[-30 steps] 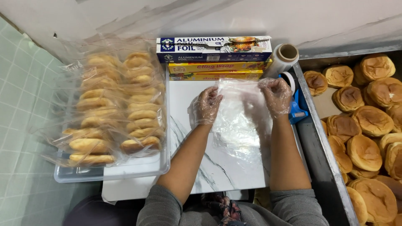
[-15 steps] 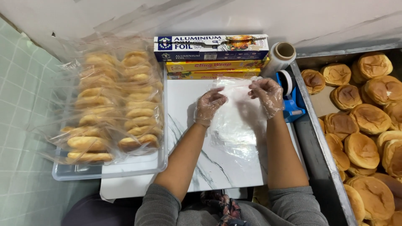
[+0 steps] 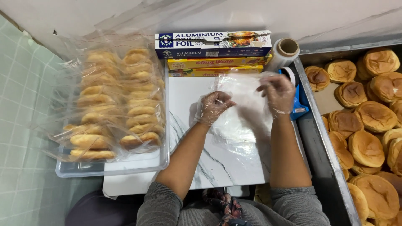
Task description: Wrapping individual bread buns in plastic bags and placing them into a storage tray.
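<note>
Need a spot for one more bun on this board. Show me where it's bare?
Bare marble board lies between the clear tub of bagged buns and the left hand, and along the near edge between the forearms. Crowded: the plastic bag under both hands, the boxes at the back, the right hand by the bun tray.

Table (image 3: 217,167): white marble-pattern top with grey veining. Lying on it: a clear plastic sheet (image 3: 243,121) at centre; a clear tray (image 3: 125,167) of bagged buns overhanging the left edge; stacked long boxes along the far edge, one blue (image 3: 211,45) above two yellow (image 3: 217,63); a film roll (image 3: 284,52) and blue tape dispenser (image 3: 299,98) at the right edge.
</note>
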